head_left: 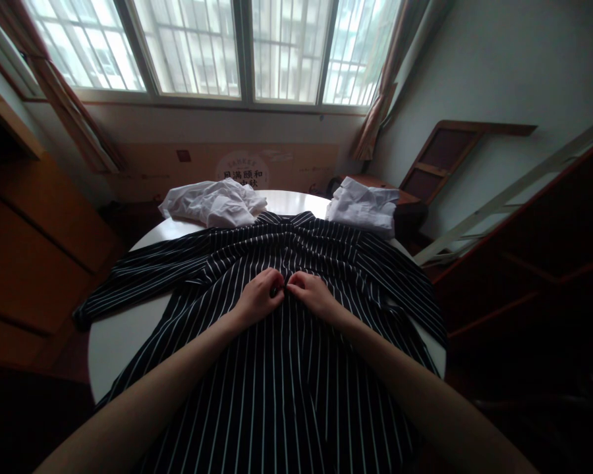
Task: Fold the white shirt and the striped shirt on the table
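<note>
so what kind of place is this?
Likely a home room: round white table under a barred window with curtains, both hands pinching a striped shirt, white garments behind.

A dark shirt [286,355] with thin white stripes lies spread flat on the round white counter [113,336], front side up, collar toward the far edge and hem hanging over the near edge. One sleeve stretches out toward the counter's left rim, the other drapes over its right rim. The cloth bunches into folds around the front placket at the counter's middle, where the two front edges meet.
</note>
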Action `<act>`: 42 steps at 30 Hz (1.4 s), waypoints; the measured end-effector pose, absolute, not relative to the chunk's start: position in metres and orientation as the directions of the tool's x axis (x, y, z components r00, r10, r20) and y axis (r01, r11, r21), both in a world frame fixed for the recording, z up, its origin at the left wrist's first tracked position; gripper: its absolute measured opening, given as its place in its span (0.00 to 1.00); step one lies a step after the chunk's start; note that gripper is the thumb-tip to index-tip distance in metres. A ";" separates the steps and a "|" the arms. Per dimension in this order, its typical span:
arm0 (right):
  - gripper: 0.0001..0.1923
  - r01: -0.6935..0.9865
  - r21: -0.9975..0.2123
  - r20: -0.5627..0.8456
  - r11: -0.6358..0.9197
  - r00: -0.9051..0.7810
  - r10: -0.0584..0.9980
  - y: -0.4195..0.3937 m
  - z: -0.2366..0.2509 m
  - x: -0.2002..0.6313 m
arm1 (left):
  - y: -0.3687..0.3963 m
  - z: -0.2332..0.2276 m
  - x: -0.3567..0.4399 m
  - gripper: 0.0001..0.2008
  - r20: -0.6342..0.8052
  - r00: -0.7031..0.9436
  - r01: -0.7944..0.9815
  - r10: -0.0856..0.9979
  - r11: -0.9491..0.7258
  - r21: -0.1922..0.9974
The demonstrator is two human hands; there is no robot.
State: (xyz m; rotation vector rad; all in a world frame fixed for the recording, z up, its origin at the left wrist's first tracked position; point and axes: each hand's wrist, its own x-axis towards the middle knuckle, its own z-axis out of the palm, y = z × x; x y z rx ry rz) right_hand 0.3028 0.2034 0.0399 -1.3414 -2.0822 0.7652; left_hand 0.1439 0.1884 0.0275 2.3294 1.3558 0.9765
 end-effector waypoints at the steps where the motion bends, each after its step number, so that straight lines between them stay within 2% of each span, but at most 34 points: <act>1: 0.05 0.610 -0.717 0.133 0.338 -0.356 0.925 0.204 0.040 0.303 | 0.188 0.028 0.144 0.03 0.421 0.339 0.658 0.841 -0.532 0.532; 8: 0.05 0.629 -0.713 0.106 0.310 -0.341 0.934 0.205 0.040 0.302 | 0.191 0.023 0.143 0.03 0.419 0.342 0.651 0.841 -0.533 0.539; 25: 0.06 0.660 -0.668 0.138 0.344 -0.344 0.929 0.204 0.039 0.302 | 0.194 0.019 0.140 0.02 0.427 0.341 0.675 0.838 -0.534 0.509; 33: 0.07 0.722 -0.578 0.166 0.381 -0.353 0.921 0.202 0.036 0.301 | 0.192 0.022 0.142 0.07 0.416 0.335 0.696 0.846 -0.519 0.495; 37: 0.08 0.758 -0.517 0.155 0.399 -0.376 0.914 0.199 0.039 0.300 | 0.192 0.022 0.142 0.07 0.393 0.337 0.740 0.856 -0.499 0.452; 42: 0.10 0.778 -0.430 0.133 0.457 -0.446 0.885 0.190 0.045 0.300 | 0.191 0.024 0.143 0.06 0.407 0.345 0.808 0.846 -0.489 0.330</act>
